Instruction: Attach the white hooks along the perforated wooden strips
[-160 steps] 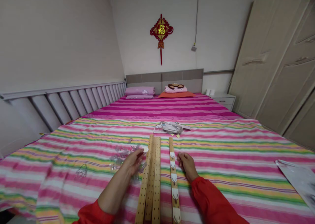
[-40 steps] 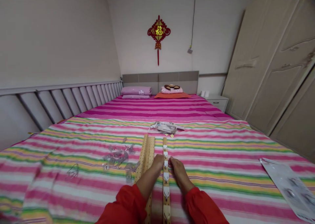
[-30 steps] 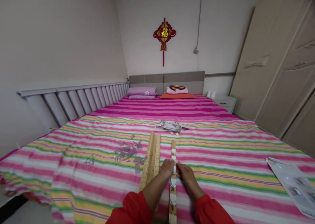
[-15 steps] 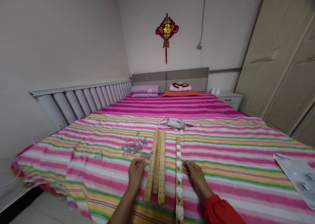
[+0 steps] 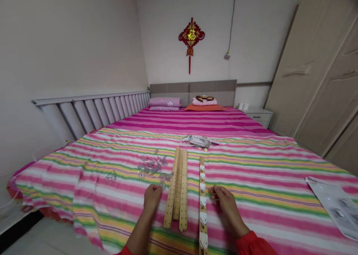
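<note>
My left hand [image 5: 152, 199] is closed in a pinch left of the wooden strips, at a clear plastic piece [image 5: 162, 181] by its fingertips. My right hand [image 5: 224, 199] is pinched on a thin piece of wire [image 5: 213, 193], only partly visible, just right of a narrow wooden strip [image 5: 202, 160]. Several white hooks [image 5: 203, 201] sit in a row along that strip. Between my hands lie bare wooden strips with small holes [image 5: 183, 195], side by side. Loose clear plastic pieces [image 5: 152, 166] are scattered beyond my left hand.
Thin wire pieces [image 5: 111, 176] lie on the striped bedsheet [image 5: 117, 210] at the left. A clear plastic package [image 5: 198, 140] rests beyond the strips, and another bag [image 5: 332, 206] lies far right. A rail [image 5: 92, 111] borders the left side; folded bedding [image 5: 165, 102] is at the headboard.
My right hand has moved slightly right, away from the hooked strip. My left hand has shifted slightly left and towards me. The strips stay put; the camera view has tilted a little.
</note>
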`<state>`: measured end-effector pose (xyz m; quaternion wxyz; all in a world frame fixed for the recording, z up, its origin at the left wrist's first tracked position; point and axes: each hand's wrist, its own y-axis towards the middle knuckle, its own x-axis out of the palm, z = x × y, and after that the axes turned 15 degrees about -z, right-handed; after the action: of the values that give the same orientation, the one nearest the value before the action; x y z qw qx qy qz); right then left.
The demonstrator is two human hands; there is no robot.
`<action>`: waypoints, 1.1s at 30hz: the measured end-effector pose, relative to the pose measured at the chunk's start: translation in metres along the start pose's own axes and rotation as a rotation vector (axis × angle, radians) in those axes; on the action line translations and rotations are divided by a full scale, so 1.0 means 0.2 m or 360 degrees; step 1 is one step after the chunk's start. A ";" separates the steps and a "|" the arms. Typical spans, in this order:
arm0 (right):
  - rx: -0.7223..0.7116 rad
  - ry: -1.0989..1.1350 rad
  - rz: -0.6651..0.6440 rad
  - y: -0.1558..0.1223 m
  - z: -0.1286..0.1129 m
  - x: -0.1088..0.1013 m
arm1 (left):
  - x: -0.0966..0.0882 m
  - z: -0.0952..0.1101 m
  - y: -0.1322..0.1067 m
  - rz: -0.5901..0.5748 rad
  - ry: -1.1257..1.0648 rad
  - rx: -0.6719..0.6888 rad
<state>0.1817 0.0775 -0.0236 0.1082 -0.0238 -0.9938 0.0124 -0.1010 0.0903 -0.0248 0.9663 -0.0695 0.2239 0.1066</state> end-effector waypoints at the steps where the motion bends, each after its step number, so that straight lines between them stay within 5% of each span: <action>1: -0.0001 -0.0016 -0.0014 0.00 -0.02 0.00 | -0.01 0.00 -0.01 0.0008 -0.0026 0.0015; 5: -0.0010 -0.0027 -0.0122 -0.04 -0.10 0.05 | -0.04 0.05 -0.07 0.0052 -0.0090 0.0282; 10: 0.0006 0.0017 -0.0410 -0.09 -0.19 0.14 | -0.06 0.18 -0.19 0.0165 0.0175 0.1013; 17: 0.0062 0.0255 -0.0628 -0.18 -0.27 0.21 | 0.03 0.31 -0.33 0.0219 0.0494 0.1686; 22: 0.0052 0.0248 -0.0640 -0.23 -0.31 0.21 | 0.11 0.36 -0.38 0.0304 0.0594 0.1834; 27: 0.0010 0.0152 -0.0639 -0.28 -0.28 0.24 | 0.16 0.41 -0.40 0.0506 0.0730 0.1768; 33: -0.0033 0.0130 -0.0450 -0.26 -0.23 0.28 | 0.24 0.43 -0.43 0.0510 0.0818 0.1727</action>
<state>0.1348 0.0290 0.0353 0.1490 0.1148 -0.9821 -0.0141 -0.0022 0.0319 0.0372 0.7511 0.4427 0.4792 0.1012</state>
